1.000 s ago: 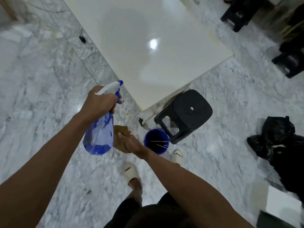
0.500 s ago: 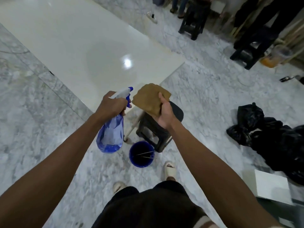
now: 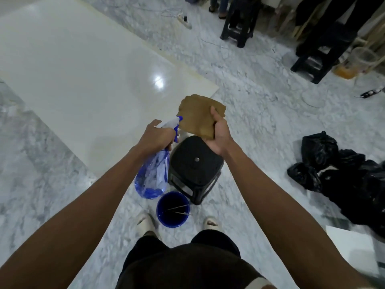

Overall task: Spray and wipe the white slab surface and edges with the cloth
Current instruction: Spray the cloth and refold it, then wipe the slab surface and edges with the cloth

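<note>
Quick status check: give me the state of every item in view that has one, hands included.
Left hand: grips blue translucent spray bottle, partly filled.
Right hand: holds brown cloth, raised, off the slab.
Glossy white slab: flat, untouched.
Black plastic stool: upright.
Small blue bucket: upright, open.

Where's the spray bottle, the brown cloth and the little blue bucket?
spray bottle [image 3: 153,176]: head view, on its clear blue body.
brown cloth [image 3: 196,115]: head view, on the middle of the cloth.
blue bucket [image 3: 166,223]: head view, on its front wall.
</note>
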